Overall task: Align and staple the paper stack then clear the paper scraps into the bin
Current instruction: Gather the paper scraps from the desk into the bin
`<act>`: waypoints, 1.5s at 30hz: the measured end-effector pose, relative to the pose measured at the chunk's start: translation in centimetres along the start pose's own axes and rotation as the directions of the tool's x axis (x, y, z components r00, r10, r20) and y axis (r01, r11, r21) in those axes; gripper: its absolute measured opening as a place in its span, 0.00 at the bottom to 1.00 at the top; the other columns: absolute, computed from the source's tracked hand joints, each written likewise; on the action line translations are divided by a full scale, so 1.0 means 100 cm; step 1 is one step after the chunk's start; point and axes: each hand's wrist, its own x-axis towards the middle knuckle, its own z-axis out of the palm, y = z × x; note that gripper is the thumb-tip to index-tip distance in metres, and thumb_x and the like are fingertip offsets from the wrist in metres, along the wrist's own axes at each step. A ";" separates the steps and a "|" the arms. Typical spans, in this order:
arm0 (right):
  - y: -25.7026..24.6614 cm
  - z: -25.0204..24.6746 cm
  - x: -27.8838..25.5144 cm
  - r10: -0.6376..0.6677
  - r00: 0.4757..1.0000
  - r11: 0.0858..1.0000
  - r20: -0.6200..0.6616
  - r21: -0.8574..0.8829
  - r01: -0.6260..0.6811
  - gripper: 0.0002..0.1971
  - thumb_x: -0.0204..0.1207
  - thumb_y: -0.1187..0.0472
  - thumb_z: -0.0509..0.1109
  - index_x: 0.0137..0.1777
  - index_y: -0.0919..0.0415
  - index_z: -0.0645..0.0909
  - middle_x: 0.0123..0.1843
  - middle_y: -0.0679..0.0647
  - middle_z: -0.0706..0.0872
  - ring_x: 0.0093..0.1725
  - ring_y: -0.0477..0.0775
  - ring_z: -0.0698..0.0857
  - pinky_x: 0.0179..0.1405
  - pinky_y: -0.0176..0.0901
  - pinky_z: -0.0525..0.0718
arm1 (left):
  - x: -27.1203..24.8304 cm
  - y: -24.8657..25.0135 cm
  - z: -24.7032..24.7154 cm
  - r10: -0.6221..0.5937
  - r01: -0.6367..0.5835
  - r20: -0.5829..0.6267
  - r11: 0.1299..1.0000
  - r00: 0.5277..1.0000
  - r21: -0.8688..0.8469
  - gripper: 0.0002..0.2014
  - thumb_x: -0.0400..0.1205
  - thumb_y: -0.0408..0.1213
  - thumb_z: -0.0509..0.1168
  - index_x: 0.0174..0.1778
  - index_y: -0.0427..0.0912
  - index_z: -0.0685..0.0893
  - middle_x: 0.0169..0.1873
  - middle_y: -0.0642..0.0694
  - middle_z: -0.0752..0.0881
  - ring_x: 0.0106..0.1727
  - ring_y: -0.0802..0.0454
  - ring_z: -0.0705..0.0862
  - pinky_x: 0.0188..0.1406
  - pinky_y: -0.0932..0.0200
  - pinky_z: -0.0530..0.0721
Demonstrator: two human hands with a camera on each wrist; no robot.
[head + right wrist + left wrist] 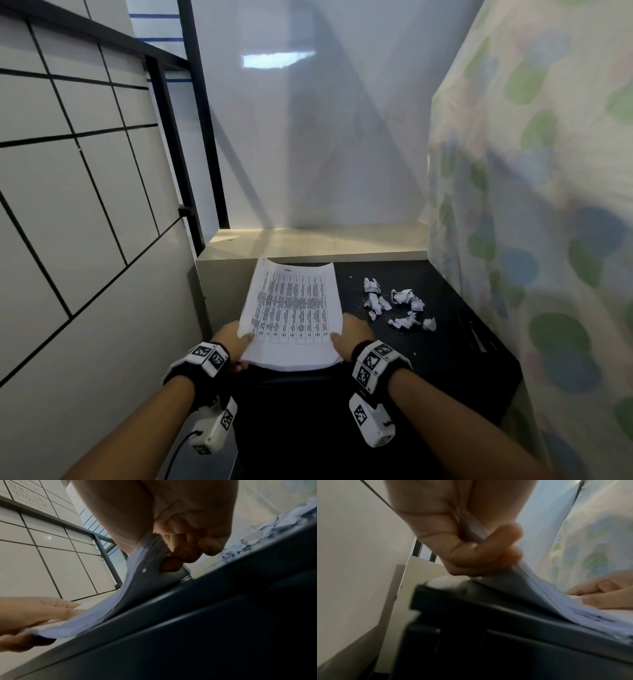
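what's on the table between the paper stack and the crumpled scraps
Nothing: in the head view, only bare black table separates the paper stack from the scraps.

- A bright glare patch [278,60] is reflected high on the glossy back wall [308,137], crossed by soft diagonal shadows.
- Both wrist views are dim, blurred and edge-warped.

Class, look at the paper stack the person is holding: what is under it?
Under the paper stack: the black table and curled fingers of the right hand. The table directly beneath is covered.
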 end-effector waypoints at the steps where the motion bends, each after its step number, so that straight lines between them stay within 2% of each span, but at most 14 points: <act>1: 0.001 0.000 0.000 0.007 1.000 1.000 0.015 -0.013 -0.007 0.18 0.79 0.54 0.63 0.65 0.63 0.75 0.67 0.59 0.81 0.65 0.62 0.82 0.60 0.48 0.81 | 0.001 -0.002 -0.001 -0.025 0.024 0.008 0.999 1.000 0.022 0.15 0.86 0.37 0.57 0.64 0.31 0.75 0.26 0.41 0.80 0.06 0.58 0.75 0.05 0.69 0.72; 4: 0.008 -0.005 0.001 0.007 0.996 0.999 0.094 -0.045 -0.003 0.21 0.78 0.51 0.63 0.65 0.64 0.75 0.66 0.60 0.81 0.64 0.61 0.82 0.58 0.46 0.80 | 0.002 -0.007 -0.003 -0.120 0.119 0.010 0.988 0.993 0.096 0.18 0.84 0.41 0.62 0.56 0.26 0.77 0.25 0.38 0.80 0.07 0.53 0.77 0.06 0.67 0.74; 6: 0.014 -0.011 0.003 -0.025 0.991 0.998 0.134 -0.054 0.032 0.21 0.77 0.49 0.64 0.62 0.63 0.79 0.62 0.58 0.84 0.61 0.60 0.84 0.54 0.46 0.81 | 0.003 -0.007 -0.006 -0.132 0.133 -0.017 0.968 0.991 0.213 0.19 0.82 0.47 0.65 0.48 0.30 0.77 0.32 0.36 0.83 0.16 0.48 0.83 0.10 0.63 0.79; 8: 0.021 -0.021 0.003 -0.053 0.989 0.995 0.137 -0.080 0.065 0.19 0.77 0.48 0.65 0.59 0.61 0.81 0.55 0.56 0.85 0.60 0.59 0.84 0.52 0.45 0.81 | 0.007 -0.007 -0.012 -0.089 0.098 -0.042 0.883 0.995 0.458 0.25 0.79 0.55 0.65 0.52 0.31 0.80 0.47 0.35 0.87 0.41 0.41 0.89 0.35 0.55 0.87; 10: 0.029 -0.037 0.004 -0.064 0.992 0.993 0.105 -0.087 0.073 0.17 0.77 0.49 0.66 0.58 0.59 0.83 0.58 0.55 0.86 0.61 0.57 0.84 0.58 0.45 0.81 | 0.010 -0.004 -0.018 -0.030 0.073 -0.084 0.811 0.996 0.580 0.32 0.75 0.60 0.66 0.59 0.31 0.77 0.56 0.35 0.86 0.56 0.40 0.86 0.52 0.53 0.84; 13: 0.045 -0.064 0.012 -0.076 0.997 0.992 -0.001 -0.101 0.076 0.12 0.76 0.54 0.68 0.53 0.59 0.86 0.59 0.54 0.88 0.59 0.55 0.85 0.59 0.43 0.81 | 0.003 0.018 -0.022 0.073 0.005 -0.106 0.798 0.992 0.603 0.31 0.75 0.58 0.67 0.60 0.34 0.73 0.57 0.37 0.85 0.56 0.39 0.85 0.52 0.52 0.83; 17: 0.066 -0.096 0.022 -0.034 0.997 0.985 -0.063 -0.172 0.023 0.11 0.72 0.59 0.72 0.53 0.57 0.88 0.59 0.53 0.88 0.59 0.56 0.85 0.58 0.40 0.80 | -0.006 0.064 -0.013 0.228 -0.159 -0.047 0.798 0.973 0.582 0.16 0.79 0.53 0.65 0.49 0.44 0.72 0.49 0.42 0.85 0.44 0.46 0.81 0.45 0.56 0.78; 19: 0.074 -0.104 0.023 -0.061 0.997 0.970 -0.051 -0.239 0.047 0.12 0.71 0.58 0.73 0.54 0.57 0.88 0.59 0.55 0.87 0.59 0.56 0.84 0.57 0.39 0.79 | -0.004 0.085 0.001 0.301 -0.261 0.023 0.783 0.953 0.565 0.11 0.80 0.49 0.65 0.49 0.46 0.75 0.51 0.43 0.85 0.42 0.49 0.80 0.44 0.58 0.77; 23: 0.081 -0.104 0.027 -0.085 0.995 0.951 0.050 -0.293 0.096 0.15 0.71 0.57 0.75 0.57 0.57 0.87 0.61 0.55 0.85 0.60 0.54 0.83 0.57 0.41 0.80 | 0.006 0.128 0.042 0.411 -0.446 0.187 0.740 0.892 0.503 0.12 0.79 0.43 0.67 0.56 0.43 0.82 0.57 0.43 0.85 0.47 0.51 0.80 0.55 0.55 0.79; 27: 0.081 -0.100 0.039 -0.070 0.992 0.945 0.107 -0.310 0.100 0.14 0.70 0.55 0.76 0.55 0.55 0.87 0.60 0.54 0.86 0.60 0.52 0.84 0.58 0.41 0.81 | 0.017 0.164 0.085 0.481 -0.584 0.331 0.669 0.812 0.459 0.15 0.79 0.37 0.68 0.62 0.42 0.82 0.59 0.43 0.85 0.61 0.46 0.83 0.60 0.56 0.79; 32: 0.082 -0.109 0.052 -0.006 0.993 0.885 0.116 -0.461 0.060 0.17 0.75 0.53 0.70 0.61 0.58 0.83 0.66 0.56 0.82 0.64 0.58 0.83 0.63 0.44 0.81 | 0.039 0.187 0.119 0.500 -0.633 0.392 0.662 0.772 0.402 0.20 0.75 0.33 0.71 0.65 0.42 0.83 0.61 0.39 0.85 0.63 0.43 0.82 0.61 0.57 0.79; 35: 0.084 -0.116 0.060 0.069 0.993 0.870 0.094 -0.493 -0.014 0.15 0.74 0.56 0.71 0.60 0.58 0.84 0.62 0.57 0.86 0.60 0.59 0.85 0.61 0.45 0.84 | 0.051 0.192 0.133 0.482 -0.646 0.432 0.606 0.762 0.464 0.25 0.74 0.36 0.74 0.68 0.45 0.81 0.62 0.38 0.83 0.68 0.43 0.76 0.64 0.56 0.78; 39: 0.079 -0.118 0.072 0.021 0.999 0.926 0.026 -0.377 -0.009 0.08 0.72 0.60 0.72 0.49 0.58 0.89 0.52 0.57 0.90 0.53 0.58 0.88 0.55 0.45 0.86 | 0.064 0.195 0.147 0.445 -0.646 0.472 0.587 0.761 0.489 0.31 0.69 0.38 0.78 0.69 0.47 0.79 0.66 0.36 0.77 0.72 0.40 0.71 0.67 0.49 0.79; 45: 0.066 -0.108 0.088 -0.011 0.999 0.971 0.047 -0.240 0.022 0.10 0.72 0.67 0.70 0.51 0.59 0.89 0.56 0.58 0.90 0.57 0.58 0.87 0.60 0.47 0.85 | 0.075 0.198 0.158 0.334 -0.630 0.547 0.552 0.768 0.547 0.24 0.74 0.35 0.74 0.68 0.42 0.81 0.68 0.42 0.81 0.68 0.42 0.80 0.65 0.55 0.78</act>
